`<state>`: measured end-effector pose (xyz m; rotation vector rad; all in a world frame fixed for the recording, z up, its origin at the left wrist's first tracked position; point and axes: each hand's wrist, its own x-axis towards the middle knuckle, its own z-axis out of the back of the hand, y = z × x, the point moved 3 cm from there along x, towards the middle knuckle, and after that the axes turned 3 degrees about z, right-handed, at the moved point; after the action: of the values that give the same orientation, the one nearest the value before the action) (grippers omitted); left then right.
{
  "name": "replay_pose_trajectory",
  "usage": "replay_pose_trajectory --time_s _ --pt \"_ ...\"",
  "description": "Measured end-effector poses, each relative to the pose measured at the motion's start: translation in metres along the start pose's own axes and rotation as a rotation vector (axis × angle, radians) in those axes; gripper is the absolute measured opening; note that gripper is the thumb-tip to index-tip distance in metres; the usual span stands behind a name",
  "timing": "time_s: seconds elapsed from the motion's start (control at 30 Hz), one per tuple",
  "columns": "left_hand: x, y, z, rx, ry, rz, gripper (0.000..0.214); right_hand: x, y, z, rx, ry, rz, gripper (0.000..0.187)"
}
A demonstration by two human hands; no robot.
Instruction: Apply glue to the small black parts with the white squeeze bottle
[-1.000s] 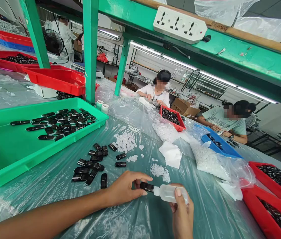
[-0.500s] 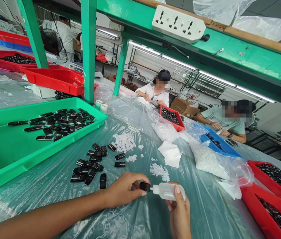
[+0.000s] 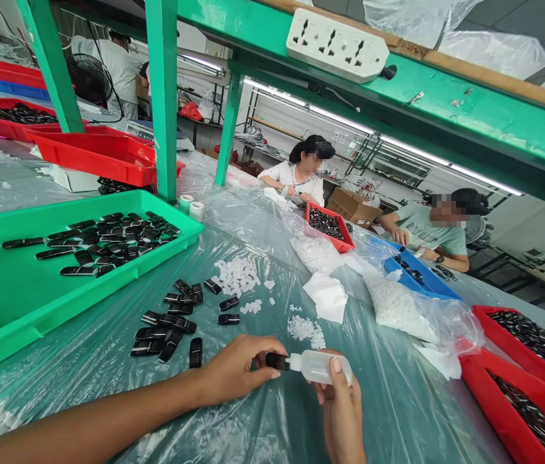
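Between thumb and fingers, my left hand (image 3: 243, 368) pinches a small black plastic piece (image 3: 276, 361). My right hand (image 3: 341, 396) is closed around a translucent squeeze bottle (image 3: 323, 367), lying sideways with its nozzle at the end of the black piece. Whether the tip goes inside or only touches cannot be made out. Left of my hands lies a loose group of similar black pieces (image 3: 171, 320) on the plastic-covered table. Beyond them are small white pieces (image 3: 236, 276), and a heap of smaller white bits (image 3: 305, 330) lies past the bottle.
A green tray (image 3: 21, 338) with black pieces stands at left. Red bins (image 3: 489, 403) of black parts line the right side, near a bag of white pieces (image 3: 393, 309). A green frame (image 3: 163, 96) with a power strip (image 3: 337, 45) crosses overhead. Two people sit opposite.
The bottle and black piece have come slightly closer together, with less nozzle showing. The whole view has shifted a little. Both hands keep their holds.
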<state>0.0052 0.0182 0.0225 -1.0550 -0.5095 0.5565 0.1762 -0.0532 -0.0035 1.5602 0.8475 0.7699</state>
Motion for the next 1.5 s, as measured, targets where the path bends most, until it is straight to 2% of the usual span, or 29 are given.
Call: replay_pose_trajectory --time_s 0.2,0.47,0.9,1.07,1.27,1.37,1.5 --pt "0.002 0.002 0.000 0.028 -0.008 0.000 0.021 -0.005 0.009 -0.001 -0.108 -0.014 0.136 0.034" --pt "0.000 0.003 0.000 0.058 -0.017 -0.014 0.023 -0.011 0.019 -0.005 -0.186 -0.069 0.212 0.034" --pt "0.001 -0.002 0.001 0.019 0.011 -0.044 0.031 -0.009 0.016 -0.004 -0.157 -0.021 0.147 0.034" --pt "0.000 0.000 0.000 -0.002 0.034 0.009 0.025 -0.007 0.013 -0.001 -0.133 -0.010 0.140 0.035" --pt "0.000 0.002 0.000 -0.028 -0.001 0.026 0.017 -0.001 0.003 -0.002 0.008 -0.010 -0.004 0.038" --pt "0.000 0.000 0.000 -0.041 0.008 0.020 0.022 0.001 0.000 -0.004 0.071 -0.001 -0.065 0.038" --pt "0.001 -0.003 0.000 -0.069 0.011 -0.021 0.030 0.002 -0.001 -0.003 0.110 0.008 -0.077 0.037"
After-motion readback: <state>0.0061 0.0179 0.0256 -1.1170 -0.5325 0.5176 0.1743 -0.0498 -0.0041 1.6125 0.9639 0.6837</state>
